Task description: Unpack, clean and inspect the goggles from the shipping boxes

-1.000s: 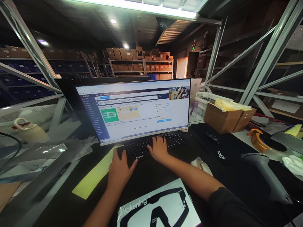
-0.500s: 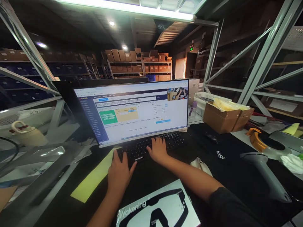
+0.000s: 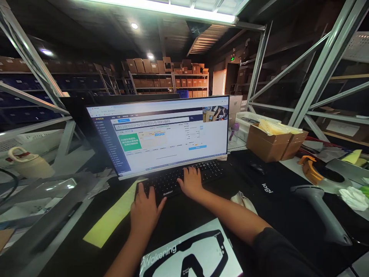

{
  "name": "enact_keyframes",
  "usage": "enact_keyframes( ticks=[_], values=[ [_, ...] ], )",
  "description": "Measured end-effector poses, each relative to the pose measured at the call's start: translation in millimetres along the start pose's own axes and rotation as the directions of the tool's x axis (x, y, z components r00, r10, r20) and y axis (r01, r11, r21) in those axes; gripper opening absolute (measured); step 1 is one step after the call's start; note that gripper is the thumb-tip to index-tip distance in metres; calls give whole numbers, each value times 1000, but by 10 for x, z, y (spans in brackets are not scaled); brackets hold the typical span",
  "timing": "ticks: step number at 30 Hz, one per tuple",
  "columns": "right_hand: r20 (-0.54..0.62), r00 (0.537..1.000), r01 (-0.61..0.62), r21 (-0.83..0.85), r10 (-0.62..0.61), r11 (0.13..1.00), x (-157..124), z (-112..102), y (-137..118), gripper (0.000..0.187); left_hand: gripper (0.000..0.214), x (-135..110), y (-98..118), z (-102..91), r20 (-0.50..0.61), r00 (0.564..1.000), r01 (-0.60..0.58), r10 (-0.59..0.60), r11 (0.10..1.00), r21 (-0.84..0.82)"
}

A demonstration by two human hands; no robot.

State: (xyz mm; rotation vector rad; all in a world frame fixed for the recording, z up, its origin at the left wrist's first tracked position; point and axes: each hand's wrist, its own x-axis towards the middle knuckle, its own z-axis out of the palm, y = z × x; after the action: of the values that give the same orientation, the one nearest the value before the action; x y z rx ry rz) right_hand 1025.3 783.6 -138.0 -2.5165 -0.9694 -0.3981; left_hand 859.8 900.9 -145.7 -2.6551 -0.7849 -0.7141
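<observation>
Both of my hands rest on a black keyboard (image 3: 173, 184) in front of a lit monitor (image 3: 170, 134). My left hand (image 3: 145, 209) lies over the keyboard's left end, fingers spread, holding nothing. Farther right, my right hand (image 3: 191, 182) has its fingertips on the keys near the middle, fingers apart and empty. A yellow paper strip (image 3: 111, 219) lies beside my left hand, its far end reaching the keyboard. Close to me, between my forearms, sits a white box (image 3: 193, 250) printed "Wakening" with a black goggle-like outline.
On the right are a black mouse (image 3: 257, 168), a grey barcode scanner (image 3: 319, 211), an orange tape dispenser (image 3: 311, 171) and open cardboard boxes (image 3: 268, 146). A crumpled cloth (image 3: 244, 202) lies by my right forearm. A beige jug (image 3: 29, 165) stands left. Metal shelf posts flank the desk.
The view has shifted very slightly. My hands keep their places on the keyboard, and the yellowish panel on the screen has turned paler.
</observation>
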Motion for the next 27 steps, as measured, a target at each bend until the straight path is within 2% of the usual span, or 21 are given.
enact_keyframes(
  ticks=[14, 21, 25, 27],
  values=[
    [-8, 1000, -1, 7, 1, 1000, 0, 1, 1, 58, 58, 11, -24, -19, -12, 1000, -7, 6, 999, -38],
    [0, 1000, 15, 5, -15, 1000, -30, -41, -37, 56, 67, 36, -68, 78, -49, 997, 48, -57, 986, -160],
    [16, 1000, 16, -11, -16, 1000, -17, -50, -28, 55, 47, 49, -191, 93, -53, 997, 43, -58, 969, -245],
    [22, 1000, 15, -24, -14, 1000, 11, -58, -16, 53, 44, 82, -313, 112, -40, 994, 82, -98, 950, -300]
  ],
)
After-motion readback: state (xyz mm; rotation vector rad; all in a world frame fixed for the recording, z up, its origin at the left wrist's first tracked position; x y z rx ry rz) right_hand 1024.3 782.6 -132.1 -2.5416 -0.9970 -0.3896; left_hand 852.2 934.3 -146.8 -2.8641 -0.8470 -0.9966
